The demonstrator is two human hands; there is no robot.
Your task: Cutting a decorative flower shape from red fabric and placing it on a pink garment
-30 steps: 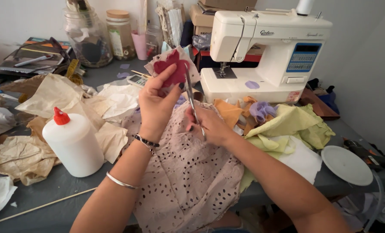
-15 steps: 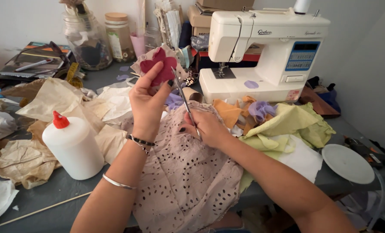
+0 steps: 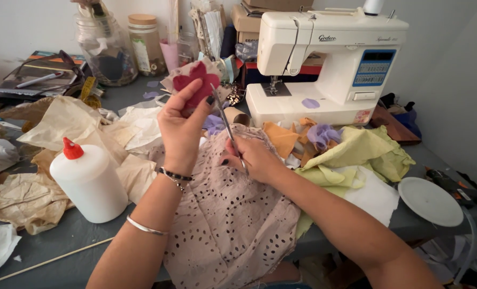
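The red fabric flower [image 3: 198, 86] is held up in front of the white sewing machine [image 3: 324, 59], to that machine's left and a little nearer the camera. The left hand [image 3: 184, 126] has it pinched: the thumb presses on the near face of the flower's lower edge and the other fingers are behind it, so the petals stand above the fingertips with a paler patterned piece showing behind them. The right hand [image 3: 254, 158] lies lower, in front of the sewing machine's base, closed around the handles of a pair of scissors [image 3: 227, 123]. The blades slant up and to the left from that hand, and their tip comes just beside the right edge of the flower, next to the left thumb; whether the blades touch the fabric cannot be told. Below both hands, spreading from the sewing machine toward the camera, lies a pinkish eyelet cloth [image 3: 228, 219]. A white glue bottle with a red cap [image 3: 86, 182] stands well to the left of the sewing machine, and yellow-green cloth [image 3: 364, 155] is heaped in front of the machine's right end.
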